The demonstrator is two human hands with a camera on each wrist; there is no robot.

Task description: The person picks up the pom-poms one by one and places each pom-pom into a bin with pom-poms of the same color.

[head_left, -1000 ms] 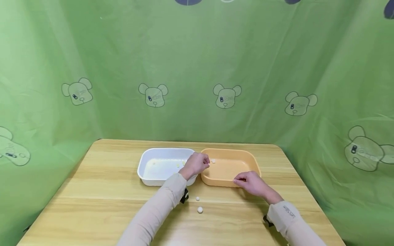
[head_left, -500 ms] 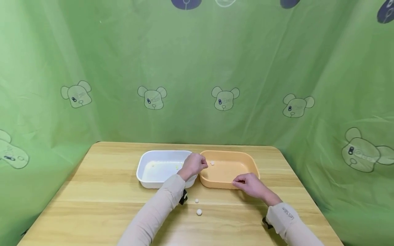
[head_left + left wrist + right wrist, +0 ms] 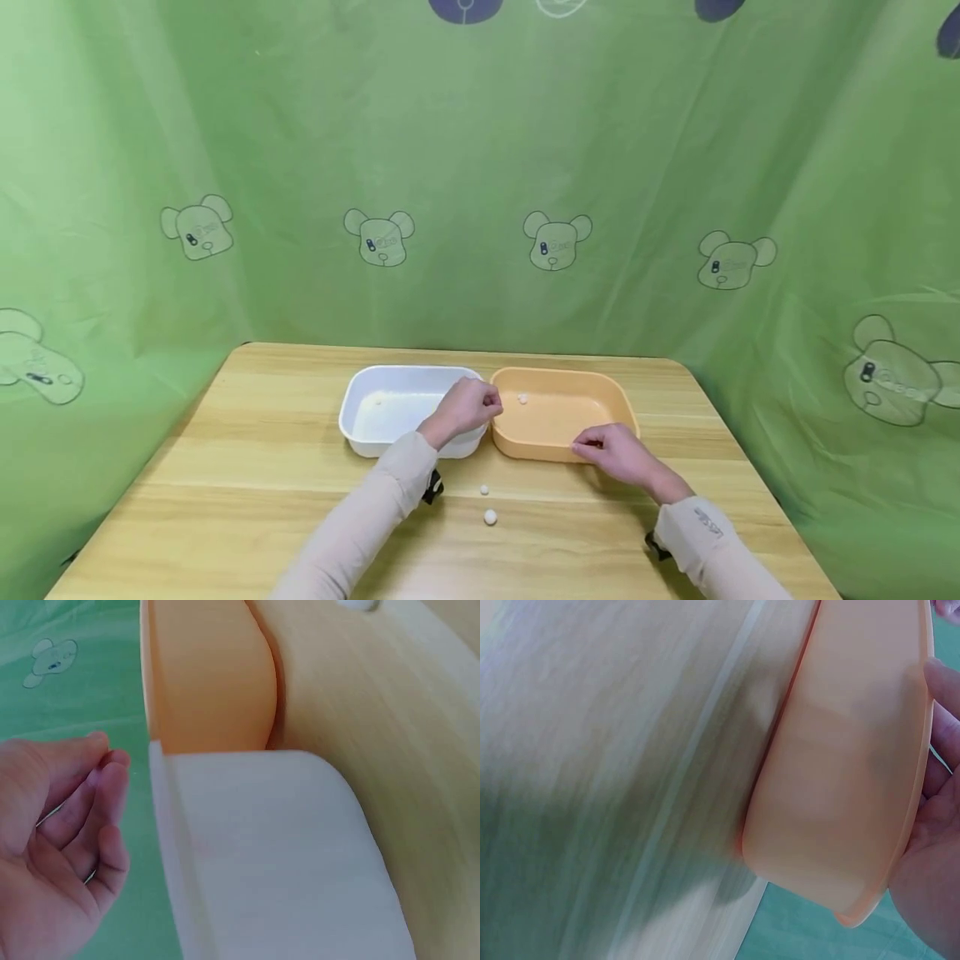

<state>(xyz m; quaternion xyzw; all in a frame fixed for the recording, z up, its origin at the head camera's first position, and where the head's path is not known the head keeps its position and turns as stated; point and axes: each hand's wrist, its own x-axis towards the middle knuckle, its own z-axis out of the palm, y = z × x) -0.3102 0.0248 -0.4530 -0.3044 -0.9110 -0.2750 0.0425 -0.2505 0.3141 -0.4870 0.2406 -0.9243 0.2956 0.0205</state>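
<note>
My left hand (image 3: 463,406) hovers over the right end of a white tray (image 3: 352,429), close to where it meets an orange tray (image 3: 551,452). In the left wrist view its fingers are curled, thumb tip against the index finger, and I see nothing between them. My right hand (image 3: 618,452) grips the orange tray's near rim toward the right, thumb outside and fingers over the edge. Small white balls (image 3: 522,399) lie inside the orange tray at the left. A tiny pale yellowish piece (image 3: 378,402) lies in the white tray; my left hand and forearm hide part of that tray.
A small white ball (image 3: 484,490) and a larger white ball (image 3: 491,517) lie on the wooden table (image 3: 225,500) in front of the trays. Green curtains (image 3: 450,125) with bear-head prints surround the table at the back and sides.
My left hand has drawn back a little to the left from the orange tray's edge, covering yellowish pieces seen earlier in the white tray. The right hand keeps its grip.
</note>
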